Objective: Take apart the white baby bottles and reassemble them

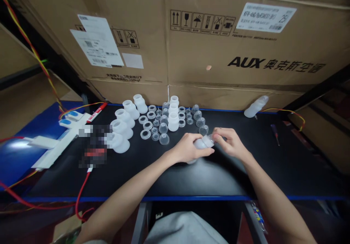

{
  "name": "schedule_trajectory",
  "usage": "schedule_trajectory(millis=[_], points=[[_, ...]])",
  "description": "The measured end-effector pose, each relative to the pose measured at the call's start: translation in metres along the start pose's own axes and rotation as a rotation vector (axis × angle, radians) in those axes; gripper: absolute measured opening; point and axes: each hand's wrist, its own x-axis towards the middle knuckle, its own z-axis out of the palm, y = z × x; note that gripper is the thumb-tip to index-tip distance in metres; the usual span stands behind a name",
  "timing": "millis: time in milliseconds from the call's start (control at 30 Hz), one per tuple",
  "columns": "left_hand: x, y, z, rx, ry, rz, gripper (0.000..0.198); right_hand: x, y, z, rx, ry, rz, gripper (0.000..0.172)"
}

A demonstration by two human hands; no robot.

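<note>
My left hand [187, 147] is wrapped around a small frosted baby bottle [201, 143], tilted with its top toward the right. At that end my right hand [228, 142] pinches a clear cap [210, 137]; fingers partly cover it, and I cannot tell how it sits on the bottle. Just beyond my hands are rows of loose parts: clear dome caps [164, 139], white rings [145, 134] and clear nipples [155, 136]. Between the rows stands a line of white bottle bodies [173, 123].
More white bottle bodies [124, 129] curve along the left. A capped bottle [256, 107] and a screwdriver [275, 133] lie on the right. On the left are a power strip [60, 142], a red marker [97, 112] and a red cable [82, 193]. Cardboard boxes [191, 58] wall the back.
</note>
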Motion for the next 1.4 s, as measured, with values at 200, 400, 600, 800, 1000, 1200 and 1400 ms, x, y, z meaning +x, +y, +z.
schedule_trajectory(millis=[200, 400, 600, 800, 1000, 1200, 1400], points=[[-0.016, 0.007, 0.014, 0.467, 0.356, 0.1, 0.027, -0.002, -0.006, -0.004, -0.044, -0.013, 0.065, 0.049], [-0.022, -0.014, 0.019, 0.74, 0.453, 0.269, 0.048, 0.003, -0.005, 0.008, -0.004, -0.056, 0.109, 0.054], [-0.016, -0.03, 0.021, 0.789, 0.485, 0.441, 0.031, -0.003, -0.002, 0.019, 0.006, -0.102, 0.16, 0.043], [-0.019, -0.024, 0.018, 0.83, 0.461, 0.424, 0.052, -0.008, -0.014, 0.02, -0.09, -0.12, 0.159, 0.044], [-0.018, -0.02, 0.006, 0.756, 0.351, 0.428, 0.037, -0.009, -0.012, 0.023, -0.12, -0.143, 0.046, 0.036], [-0.013, -0.028, 0.003, 0.733, 0.292, 0.388, 0.041, -0.008, -0.01, 0.023, -0.236, -0.136, -0.062, 0.029], [-0.007, -0.02, 0.008, 0.534, 0.222, 0.182, 0.021, -0.007, -0.004, 0.025, -0.461, -0.059, -0.234, 0.024]])
